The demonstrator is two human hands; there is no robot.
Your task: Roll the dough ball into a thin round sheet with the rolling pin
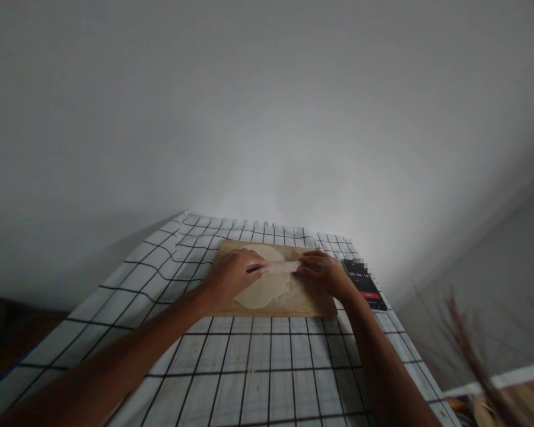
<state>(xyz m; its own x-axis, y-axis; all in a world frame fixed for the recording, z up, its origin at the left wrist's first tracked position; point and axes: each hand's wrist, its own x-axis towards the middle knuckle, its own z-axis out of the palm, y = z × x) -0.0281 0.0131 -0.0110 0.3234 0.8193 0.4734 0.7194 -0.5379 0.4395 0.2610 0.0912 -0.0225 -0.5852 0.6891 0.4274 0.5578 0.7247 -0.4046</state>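
A thin, flattened sheet of dough (258, 295) lies on a wooden board (311, 303). Across the dough sits a pale rolling pin (281, 267), roughly level from left to right. My left hand (238, 270) is closed over the pin's left end and hides that end along with part of the dough. At the other end, my right hand (323, 270) grips the pin with its fingers curled, above the board's right side.
The board rests on a white tablecloth (249, 370) with a black grid. Right of the board lies a phone (365, 286) with a timer on its screen. A pale wall (267, 118) rises behind the table's far edge. Blurred dry twigs (465, 344) stand at the lower right.
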